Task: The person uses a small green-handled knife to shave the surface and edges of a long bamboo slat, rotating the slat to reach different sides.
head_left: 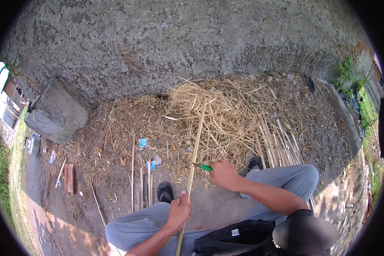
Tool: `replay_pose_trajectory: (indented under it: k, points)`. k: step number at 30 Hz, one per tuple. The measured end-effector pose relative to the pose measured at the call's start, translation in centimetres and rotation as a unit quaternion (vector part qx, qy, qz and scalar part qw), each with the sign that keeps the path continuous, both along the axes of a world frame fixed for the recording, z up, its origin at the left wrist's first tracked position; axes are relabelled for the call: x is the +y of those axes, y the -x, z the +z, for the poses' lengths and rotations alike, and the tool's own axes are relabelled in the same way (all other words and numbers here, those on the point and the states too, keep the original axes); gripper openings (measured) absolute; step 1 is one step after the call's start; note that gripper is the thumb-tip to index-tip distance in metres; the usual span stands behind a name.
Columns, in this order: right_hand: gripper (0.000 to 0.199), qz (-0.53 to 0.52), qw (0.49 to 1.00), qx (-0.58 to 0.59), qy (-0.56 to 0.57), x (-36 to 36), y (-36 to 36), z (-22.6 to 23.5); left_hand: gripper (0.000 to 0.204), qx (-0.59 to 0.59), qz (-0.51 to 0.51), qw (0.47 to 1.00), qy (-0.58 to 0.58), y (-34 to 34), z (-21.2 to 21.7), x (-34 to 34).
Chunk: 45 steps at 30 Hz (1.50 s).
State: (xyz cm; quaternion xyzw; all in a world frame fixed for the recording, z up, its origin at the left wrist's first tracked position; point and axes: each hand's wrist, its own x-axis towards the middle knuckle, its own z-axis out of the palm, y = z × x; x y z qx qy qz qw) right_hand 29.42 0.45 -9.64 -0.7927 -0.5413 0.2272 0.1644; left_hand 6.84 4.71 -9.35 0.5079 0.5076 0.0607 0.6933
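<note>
A long, pale bamboo strip point(198, 138) runs from between my knees up toward a heap of thin shavings point(217, 111). My left hand point(178, 211) is closed around the strip's lower part, thumb lying along it. In my right hand point(224, 174) is a green-handled knife point(205, 167). Its short dark blade meets the strip about midway, above my left hand. The fingers of my right hand are wrapped round the handle and hide part of it.
Several split bamboo strips point(281, 145) lie beside my right knee, and others point(149, 187) by my left foot. Blue wrappers point(143, 143) litter the dirt. A stone block point(59, 113) and a brick point(69, 178) stand left. A rough wall point(179, 47) rises ahead. A black bag point(239, 239) rests at my lap.
</note>
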Motion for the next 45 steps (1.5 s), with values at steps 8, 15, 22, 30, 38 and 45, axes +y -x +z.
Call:
replay_pose_trajectory:
  k: [8, 15, 22, 30, 38, 45]
  points:
    - [0.012, 0.006, 0.997, -0.056, -0.062, -1.9, 4.0, 0.1, 0.056, 0.033, -0.016, 0.991, -0.132, -0.9, 0.0, -0.1]
    - [0.010, -0.015, 0.990, -0.107, -0.091, -1.6, 3.5, -2.9, 0.054, 0.092, -0.103, 0.941, -0.307, -1.7, 0.7, -1.3]
    - [0.010, -0.068, 0.984, -0.134, -0.092, -0.5, 1.9, -5.2, 0.054, 0.095, -0.108, 0.963, -0.228, -1.7, -0.3, -2.2]
    - [0.013, -0.123, 0.984, -0.121, -0.040, 0.8, -3.6, -7.2, 0.051, 0.053, -0.159, 0.957, -0.235, 0.1, -2.7, -3.3]
    - [0.009, -0.188, 0.975, -0.116, -0.006, 2.0, -8.4, -10.3, 0.054, 0.068, -0.189, 0.963, -0.181, 2.7, -2.5, -4.2]
    - [0.013, -0.210, 0.968, -0.132, 0.030, 3.9, -10.7, -12.8, 0.058, 0.155, -0.207, 0.954, -0.153, 3.4, -0.6, -3.8]
